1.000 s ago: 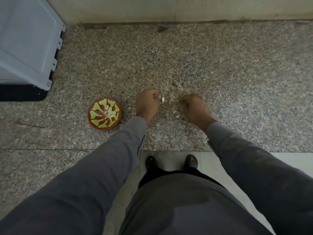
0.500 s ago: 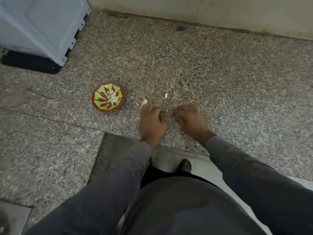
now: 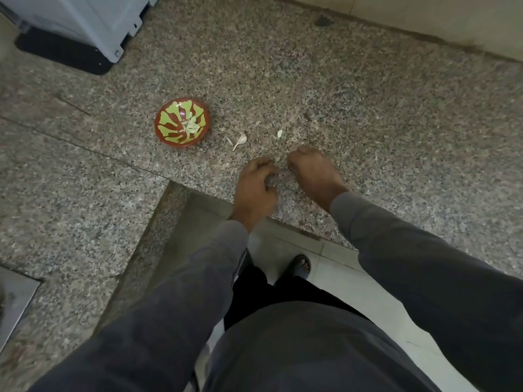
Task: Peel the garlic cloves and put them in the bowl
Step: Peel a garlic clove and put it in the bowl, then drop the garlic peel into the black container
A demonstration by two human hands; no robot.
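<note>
Left hand hovered over the granite worktop, grip loosely curled, contents impossible to tell. Right hand knuckled shut, contents hidden. Beyond: 1 garlic clove, peel scraps, then bowl holding peeled cloves.

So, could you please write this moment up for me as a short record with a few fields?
surface: speckled granite counter
bowl: red and green bowl, left of both hands, holds pale peeled cloves
loose on counter: garlic piece with a stalk beside the bowl; small pale bit further right
left hand: fingers curled, apart from the bowl; contents cannot be told
right hand: knuckles up, fingertips down at the counter; contents hidden
background: grey plastic crate, far left
</note>
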